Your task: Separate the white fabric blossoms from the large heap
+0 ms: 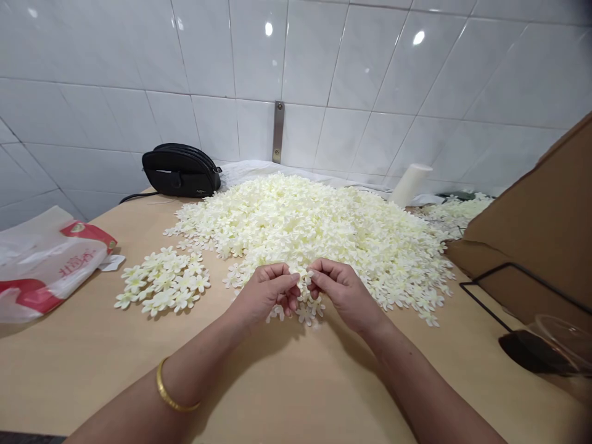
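My left hand (274, 288) and my right hand (340, 288) meet at the near edge of a large heap of pale yellow-white artificial flowers (296, 216). Between their fingertips is a small artificial flower (304, 277), pinched from both sides by thumbs and index fingers. The other fingers are curled in. A few loose blossoms (306, 313) lie on the table just below my hands. To the left, apart from the heap, is a smaller group of the same flowers (164, 280). A gold bangle (167, 388) circles my left wrist.
At the back left stands a black bag (181, 172). A red and white plastic bag (60, 265) lies at the left edge. Behind the heap leans a white cylinder (411, 184). Cardboard (531, 234) and a black wire frame (490, 271) occupy the right side. A tiled wall (370, 74) rises behind.
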{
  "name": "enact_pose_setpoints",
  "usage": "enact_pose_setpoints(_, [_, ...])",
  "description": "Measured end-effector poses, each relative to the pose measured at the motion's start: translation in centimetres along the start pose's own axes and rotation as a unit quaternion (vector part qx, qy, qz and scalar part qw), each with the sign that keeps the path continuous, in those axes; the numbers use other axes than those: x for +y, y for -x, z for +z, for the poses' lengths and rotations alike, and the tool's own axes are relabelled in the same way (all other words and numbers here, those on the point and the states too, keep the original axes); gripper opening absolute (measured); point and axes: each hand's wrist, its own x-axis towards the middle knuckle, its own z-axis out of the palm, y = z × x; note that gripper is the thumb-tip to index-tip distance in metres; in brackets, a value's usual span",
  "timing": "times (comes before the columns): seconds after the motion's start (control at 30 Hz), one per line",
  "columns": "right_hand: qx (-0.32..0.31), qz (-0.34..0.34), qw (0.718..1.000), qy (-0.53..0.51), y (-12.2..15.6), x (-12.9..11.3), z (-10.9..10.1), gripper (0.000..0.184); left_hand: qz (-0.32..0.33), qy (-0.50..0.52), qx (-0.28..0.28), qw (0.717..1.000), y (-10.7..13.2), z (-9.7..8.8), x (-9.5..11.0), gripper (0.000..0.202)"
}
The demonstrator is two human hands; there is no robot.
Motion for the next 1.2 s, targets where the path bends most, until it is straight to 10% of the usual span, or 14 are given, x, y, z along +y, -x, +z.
enact_pose_setpoints(0.43, [0.036, 0.087, 0.961, -0.261, -0.7, 0.7, -0.7, 0.015, 0.045, 0.045, 0.107, 0.992, -0.1, -0.1, 0.3, 0.014])
enact_pose_setpoints(0.63, [0.124, -0.042, 0.99, 0.043, -0.3, 0.4, -0.1, 0.016, -0.013, 0.084, 0.136, 0.987, 0.0, 0.1, 0.7, 0.025])
enact_pose_setpoints(0.8, [0.176, -0.238, 0.882, 0.368, 0.0, 0.7, 0.6, 0.017, -0.036, 0.127, 0.091, 0.987, 0.0, 0.1, 0.6, 0.021])
enact_pose_setpoints(0.97, [0.134, -0.311, 0.809, 0.481, 0.0, 1.2, 1.2, 0.018, -0.062, 0.141, 0.024, 0.988, 0.0, 0.1, 0.3, 0.018])
enact_pose_setpoints(1.2, [0.16, -0.195, 0.938, 0.237, 0.3, 0.1, 1.1, 0.016, -0.014, 0.052, 0.065, 0.996, -0.1, -0.1, -0.1, 0.019])
